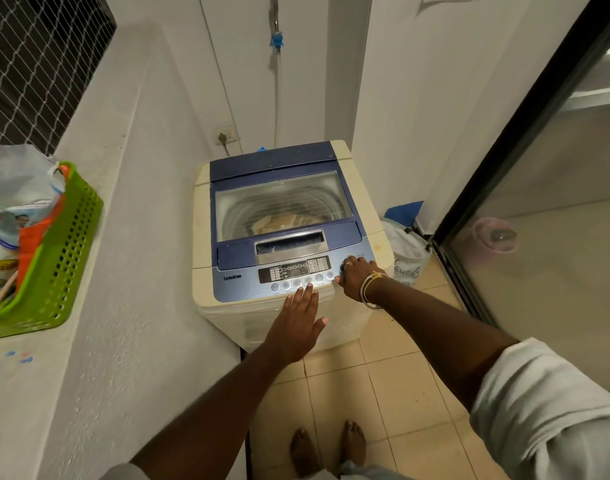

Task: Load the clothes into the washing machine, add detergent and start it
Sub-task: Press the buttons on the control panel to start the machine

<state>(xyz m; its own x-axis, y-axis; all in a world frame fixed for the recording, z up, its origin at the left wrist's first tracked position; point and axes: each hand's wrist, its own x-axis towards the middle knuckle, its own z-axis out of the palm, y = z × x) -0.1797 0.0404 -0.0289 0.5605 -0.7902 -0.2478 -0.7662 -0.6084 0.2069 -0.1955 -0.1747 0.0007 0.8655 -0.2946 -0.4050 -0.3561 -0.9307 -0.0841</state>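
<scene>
A cream top-loading washing machine with a blue lid stands in the corner. Its lid is down, and light-coloured clothes show through the clear window. My right hand rests on the right end of the control panel, fingers bent down onto the buttons there. My left hand lies flat with straight fingers against the machine's front edge, fingertips just below the row of round buttons. A detergent bag sits in a green basket on the ledge at the left.
A white wall ledge runs along the left. A white laundry bag stands on the tiled floor right of the machine. A glass sliding door closes off the right side. A tap and socket are on the back wall.
</scene>
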